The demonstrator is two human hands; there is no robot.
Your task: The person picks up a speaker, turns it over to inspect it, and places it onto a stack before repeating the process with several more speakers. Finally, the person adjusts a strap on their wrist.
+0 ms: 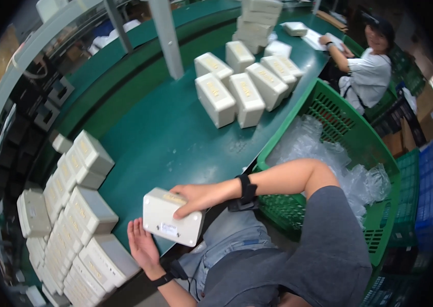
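Note:
A white box-shaped plastic case [155, 212] is in my right hand [196, 198], its thumb on the broad face and the fingers over the far edge. That face carries a small printed label and round feet at the corners. My left hand [142, 245] is just below and left of the case, palm up with fingers stretched out; whether its fingertips touch the case I cannot tell. Rows of similar white cases [96, 210] stand packed together on the left. Several more white cases [247, 97] stand on edge farther off on the green table.
The green tabletop [175, 148] curves away to the far right. A green plastic crate [329, 102] with clear plastic bags [318, 148] stands right of me. A metal post [165, 38] rises behind the table. Another person [370, 77] sits at the far right, near stacked cases [258, 23].

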